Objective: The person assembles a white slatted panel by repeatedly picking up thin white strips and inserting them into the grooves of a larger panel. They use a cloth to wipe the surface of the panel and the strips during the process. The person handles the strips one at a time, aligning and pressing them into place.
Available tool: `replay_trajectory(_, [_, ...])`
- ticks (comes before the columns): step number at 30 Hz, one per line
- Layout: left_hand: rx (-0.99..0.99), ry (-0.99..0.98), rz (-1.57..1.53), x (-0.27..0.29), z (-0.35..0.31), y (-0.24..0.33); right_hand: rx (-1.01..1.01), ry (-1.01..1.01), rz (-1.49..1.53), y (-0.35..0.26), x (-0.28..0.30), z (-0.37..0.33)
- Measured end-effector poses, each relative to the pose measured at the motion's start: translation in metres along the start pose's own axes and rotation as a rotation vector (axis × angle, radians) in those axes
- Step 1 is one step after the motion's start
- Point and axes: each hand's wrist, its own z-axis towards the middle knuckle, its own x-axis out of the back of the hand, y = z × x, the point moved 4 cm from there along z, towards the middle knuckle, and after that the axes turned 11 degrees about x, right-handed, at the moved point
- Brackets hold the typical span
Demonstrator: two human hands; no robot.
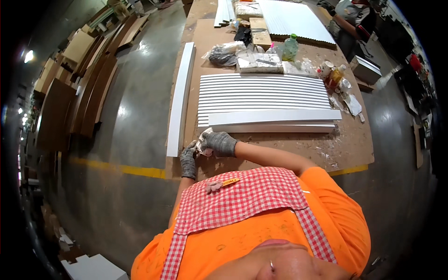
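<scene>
My right hand (221,144), in a grey knit glove, is closed around a crumpled white rag (202,148) near the table's front edge. My left hand (188,161), gloved the same way, pinches the rag's left side. Just beyond my hands, long white strips (261,94) lie side by side in rows. One white board (275,117) rests flat across their near end. Left of these, a stack of long white boards (181,100) runs along the table's left side, close to my left hand. The rag covers some of my fingertips.
Past the strips stand a green plastic bottle (290,48), a bottle of amber liquid (334,78), a white-smeared block (259,63) and a plastic bag (224,53). White ribbed panels (295,21) lie at the far end. Brown boards (91,88) stand across the aisle, left.
</scene>
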Motion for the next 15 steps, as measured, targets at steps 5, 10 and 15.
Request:
replay_trajectory(5, [-0.103, -0.026, 0.003, -0.030, -0.019, 0.048, -0.293, -0.051, 0.302, -0.003, 0.032, -0.046])
replay_trajectory(10, [-0.388, 0.113, 0.165, -0.053, 0.022, 0.069, -0.378, 0.371, 0.198, 0.033, 0.075, -0.071])
replay_trajectory(15, [-0.551, -0.089, 0.058, -0.162, 0.019, 0.131, -0.766, 0.400, 0.213, 0.075, 0.066, -0.060])
